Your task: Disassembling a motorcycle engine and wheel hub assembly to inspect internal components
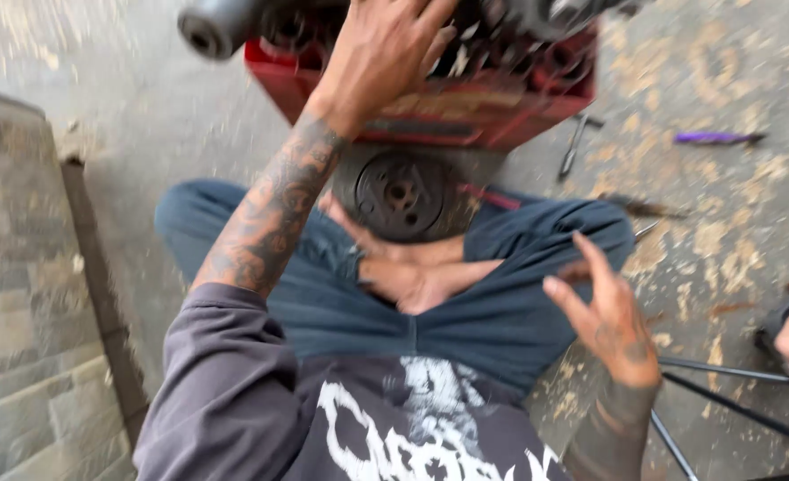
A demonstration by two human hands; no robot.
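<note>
Your left hand reaches into the red toolbox on the concrete floor ahead of your crossed legs, palm down and fingers spread over its contents; motion blur and the hand itself hide whether the fingers have closed on anything, so I cannot tell the grip. The box is crowded with dark metal tools and sockets, too smeared to name one by one, and a black cylindrical part juts past its left rim. Just in front of the box, against your bare feet, lies a round dark metal disc with a hub and bolt holes. Your right hand hovers over your right knee, fingers loosely parted, grasping nothing. To the box's right a purple-handled tool rests on the floor.
</note>
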